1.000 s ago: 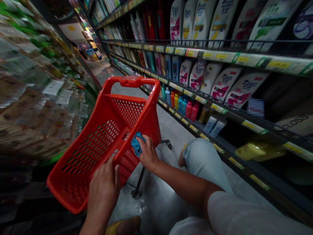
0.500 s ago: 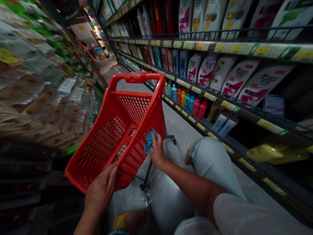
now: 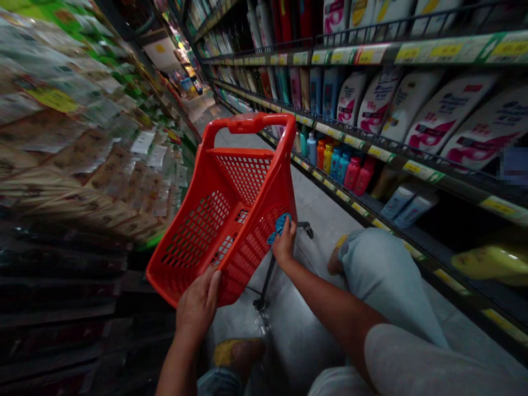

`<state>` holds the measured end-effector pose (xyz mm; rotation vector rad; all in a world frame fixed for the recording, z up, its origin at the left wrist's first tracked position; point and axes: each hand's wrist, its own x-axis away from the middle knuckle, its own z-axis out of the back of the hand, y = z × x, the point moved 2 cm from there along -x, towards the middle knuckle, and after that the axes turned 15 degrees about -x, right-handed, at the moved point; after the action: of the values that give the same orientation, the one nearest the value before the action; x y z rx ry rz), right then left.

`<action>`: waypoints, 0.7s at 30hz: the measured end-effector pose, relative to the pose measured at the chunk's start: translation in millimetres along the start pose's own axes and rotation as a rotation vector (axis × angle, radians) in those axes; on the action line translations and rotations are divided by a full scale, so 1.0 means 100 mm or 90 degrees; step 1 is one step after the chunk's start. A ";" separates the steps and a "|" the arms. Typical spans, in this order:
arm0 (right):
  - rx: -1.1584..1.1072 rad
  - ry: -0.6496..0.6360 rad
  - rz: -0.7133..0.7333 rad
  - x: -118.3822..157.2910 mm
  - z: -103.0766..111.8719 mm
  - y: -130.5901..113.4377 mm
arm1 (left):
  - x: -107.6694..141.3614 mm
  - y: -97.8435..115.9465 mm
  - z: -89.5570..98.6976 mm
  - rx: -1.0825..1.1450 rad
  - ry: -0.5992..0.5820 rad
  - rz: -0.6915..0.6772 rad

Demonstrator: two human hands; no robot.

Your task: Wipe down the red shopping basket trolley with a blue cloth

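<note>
A red plastic shopping basket cart (image 3: 258, 250) stands tilted in front of me, its perforated inside bare and its handle at the far end. My left hand (image 3: 197, 301) is closed over the near rim, thumb on top and the other fingers hidden behind the wall. With my right hand (image 3: 285, 247) I pinch a crumpled blue cloth (image 3: 281, 225) against the outer right side, over the slotted panel. Below the basket a dark leg with a caster (image 3: 260, 303) reaches the floor.
Shelves of shampoo bottles (image 3: 383, 102) line the right side, with small colourful bottles (image 3: 338, 162) lower down. Packaged goods (image 3: 82, 170) are stacked close on the left. My bent knee (image 3: 379, 264) is beside the right shelf; grey tiled floor (image 3: 307, 190) runs between.
The basket and both hands appear farther right, as the view has turned a little left. My right hand still presses the cloth to the basket's side; my left keeps its hold on the rim.
</note>
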<state>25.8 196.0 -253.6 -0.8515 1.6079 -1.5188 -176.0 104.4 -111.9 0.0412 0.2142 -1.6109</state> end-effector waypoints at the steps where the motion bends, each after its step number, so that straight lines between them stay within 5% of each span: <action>1: -0.010 0.014 -0.014 0.02 -0.02 0.02 | 0.00 0.00 0.00 -0.004 0.000 0.002; 6: -0.065 -0.151 0.103 0.33 -0.14 0.02 | -0.02 0.00 -0.02 -0.007 0.008 0.007; 12: -0.048 0.065 -0.098 0.01 -0.07 0.18 | -0.02 0.07 0.02 -0.004 0.028 0.001; 15: -0.068 -0.050 0.000 0.41 -0.14 -0.01 | -0.05 0.15 0.08 -0.003 0.027 -0.005; 18: -0.101 -0.268 0.171 0.81 -0.16 -0.30 | -0.07 0.23 0.13 0.002 0.017 -0.014; 21: -0.103 -0.218 0.170 0.65 -0.11 -0.50 | -0.07 0.31 0.15 -0.004 0.026 -0.012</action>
<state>-17.4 142.2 -209.1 -0.8900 1.5300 -1.0084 -143.3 107.8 -99.9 0.0671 0.2523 -1.6294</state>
